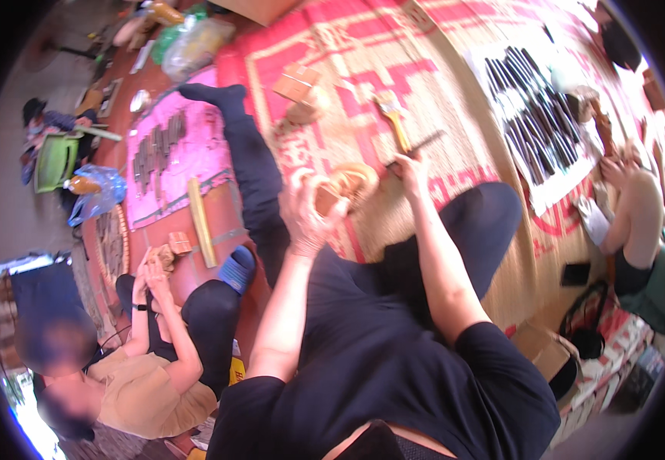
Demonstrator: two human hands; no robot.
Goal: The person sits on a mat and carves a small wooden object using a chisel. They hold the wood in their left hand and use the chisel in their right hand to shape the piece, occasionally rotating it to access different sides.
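Observation:
My left hand (306, 205) is closed around a small reddish-brown block (327, 200), with its fingers curled over the top. Right beside the block lies a round, pale wooden piece (357, 181); whether the two touch I cannot tell. My right hand (415, 172) grips a thin dark stick-like tool (429, 141), whose exact kind is blurred. Just beyond that tool, a brush with a yellow handle (396, 126) rests on the red-and-tan mat (332, 57). Farther off sit a brown block (296, 81) and a rounded tan piece (315, 101).
Dark slim tools (535, 115) lie in rows on a white sheet at right. More tools (160, 146) lie on a pink cloth (208, 126) at left, near a wooden strip (200, 222). A co-worker (148, 368) sits at lower left; another person (639, 207) sits at right.

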